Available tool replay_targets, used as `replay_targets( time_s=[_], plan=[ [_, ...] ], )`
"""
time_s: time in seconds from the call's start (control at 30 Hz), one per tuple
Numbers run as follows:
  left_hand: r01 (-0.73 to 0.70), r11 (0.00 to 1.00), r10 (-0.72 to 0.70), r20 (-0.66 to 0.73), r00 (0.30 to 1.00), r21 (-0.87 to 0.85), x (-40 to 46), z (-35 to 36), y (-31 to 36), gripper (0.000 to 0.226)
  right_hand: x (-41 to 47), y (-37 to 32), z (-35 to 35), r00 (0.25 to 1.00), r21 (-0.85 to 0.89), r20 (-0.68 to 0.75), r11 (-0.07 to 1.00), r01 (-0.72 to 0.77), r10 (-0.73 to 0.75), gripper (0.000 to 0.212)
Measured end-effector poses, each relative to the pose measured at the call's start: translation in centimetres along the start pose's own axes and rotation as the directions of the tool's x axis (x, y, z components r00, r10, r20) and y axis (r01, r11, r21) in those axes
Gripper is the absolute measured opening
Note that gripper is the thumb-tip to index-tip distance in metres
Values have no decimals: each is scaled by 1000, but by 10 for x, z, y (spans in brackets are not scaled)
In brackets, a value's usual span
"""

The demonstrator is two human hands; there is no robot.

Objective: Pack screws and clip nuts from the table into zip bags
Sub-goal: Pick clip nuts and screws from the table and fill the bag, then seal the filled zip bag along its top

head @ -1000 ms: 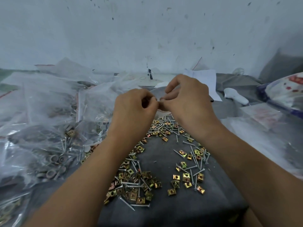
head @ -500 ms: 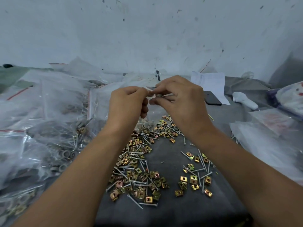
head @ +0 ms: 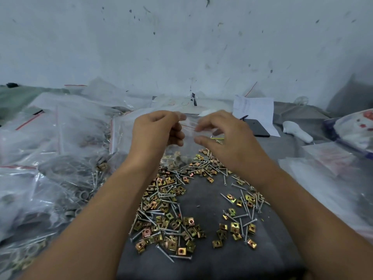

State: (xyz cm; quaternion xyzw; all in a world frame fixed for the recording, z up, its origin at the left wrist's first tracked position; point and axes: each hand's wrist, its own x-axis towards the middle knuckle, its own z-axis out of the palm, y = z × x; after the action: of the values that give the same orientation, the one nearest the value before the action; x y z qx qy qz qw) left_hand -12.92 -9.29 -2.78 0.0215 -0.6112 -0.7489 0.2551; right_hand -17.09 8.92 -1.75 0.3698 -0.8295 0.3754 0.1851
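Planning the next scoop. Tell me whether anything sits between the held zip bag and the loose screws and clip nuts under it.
Nothing visible does. Both the left hand and right hand pinch the zip bag by its top, and it hangs above the loose screws and clip nuts on the grey table.

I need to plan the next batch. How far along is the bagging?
Done: filled bags lie piled at the left. In hand: the left hand and right hand pinch the top of a small zip bag holding some parts; whether it is sealed is unclear. Left: many loose screws and clip nuts on the table.
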Motion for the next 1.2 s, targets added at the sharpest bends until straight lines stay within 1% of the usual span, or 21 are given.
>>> replay_targets(
  time_s=[0.03,0.07,0.13,0.2,0.27,0.37,0.5,0.57,0.67,0.77,0.83,1.0,1.07,1.2],
  plan=[
    [9,999,-8,24,1000,-33,0,1,2,16,-3,2,-4,999,78,-24,996,-44,46,11],
    [18,998,-14,53,998,-65,0,1,3,13,-6,3,-7,994,137,-78,988,-66,77,9],
    [17,995,-5,124,992,-102,-1,3,6,10,-11,5,-13,976,221,-185,973,-69,111,10],
    [-31,998,41,176,984,-59,-5,4,7,12,-16,6,-18,958,302,-259,952,-42,125,14],
    [-110,992,98,190,977,54,-10,5,7,13,-18,8,-23,936,411,-311,911,-26,167,19],
    [-152,976,129,146,981,159,-15,7,6,6,-18,12,-28,913,615,-300,787,-37,277,30],
    [-205,953,181,122,976,224,-13,8,6,6,-16,23,-29,902,757,-250,652,-46,353,28],
    [-205,950,179,128,976,236,-11,10,5,6,-16,28,-30,903,796,-230,605,-41,363,34],
    [-169,962,144,127,981,215,-8,10,1,12,-15,34,-32,915,821,-180,568,-63,361,39],
    [-142,980,119,164,979,137,-5,8,-1,28,-15,37,-35,917,819,-146,565,-98,371,39],
    [-132,986,113,177,978,99,-3,6,-1,32,-16,37,-36,920,813,-130,571,-114,369,36],
    [-108,989,91,153,984,105,-4,10,-5,23,-18,35,-35,923,837,-98,532,-126,372,27],
    [-87,990,68,165,984,109,-6,13,-7,23,-19,33,-35,914,857,-91,498,-130,395,28],
    [-94,991,75,181,981,94,-9,17,-8,21,-21,32,-35,906,892,-86,438,-116,415,34]
  ],
)
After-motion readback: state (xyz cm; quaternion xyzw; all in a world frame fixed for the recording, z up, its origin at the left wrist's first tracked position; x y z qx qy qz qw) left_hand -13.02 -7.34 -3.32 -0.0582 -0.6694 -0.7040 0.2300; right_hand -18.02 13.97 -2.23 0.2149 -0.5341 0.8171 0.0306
